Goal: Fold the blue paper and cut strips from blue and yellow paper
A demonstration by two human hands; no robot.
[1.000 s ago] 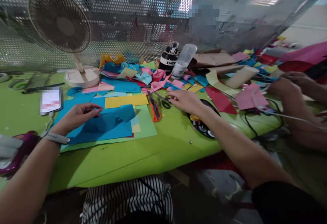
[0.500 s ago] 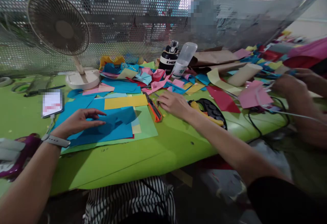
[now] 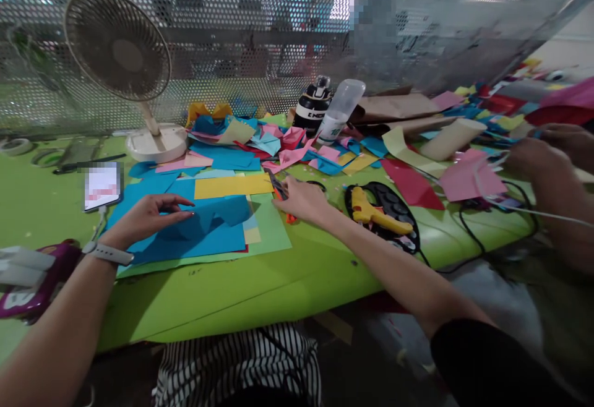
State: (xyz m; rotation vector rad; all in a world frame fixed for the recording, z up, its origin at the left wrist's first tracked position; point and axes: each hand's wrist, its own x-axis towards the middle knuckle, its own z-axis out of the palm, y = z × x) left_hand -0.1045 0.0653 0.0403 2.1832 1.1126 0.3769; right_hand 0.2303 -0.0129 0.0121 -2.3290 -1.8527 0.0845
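Note:
My left hand [image 3: 155, 215], a watch on its wrist, hovers over blue paper [image 3: 199, 240]; thumb and fingers are apart, holding nothing. The blue sheets lie on light green paper [image 3: 273, 240], and a yellow paper strip [image 3: 232, 185] crosses their top edge. Right of the stack, my right hand [image 3: 304, 200] has its fingers closed over a utility knife [image 3: 279, 190] with an orange and dark body. The hand covers the knife's middle; both ends show. Close to that hand is a dark loop [image 3: 318, 184], its kind unclear.
A yellow glue gun [image 3: 378, 214] rests on a black tray [image 3: 406, 221] at right. Behind are coloured scraps, a black bottle [image 3: 312, 107] and a clear bottle [image 3: 341, 110]. A fan [image 3: 158, 142] and a phone [image 3: 103, 184] stand left. Another person's hands [image 3: 538, 156] work at far right.
My right hand has moved left onto the utility knife and closed over it. The left hand stays over the blue paper. The whole view has shifted slightly.

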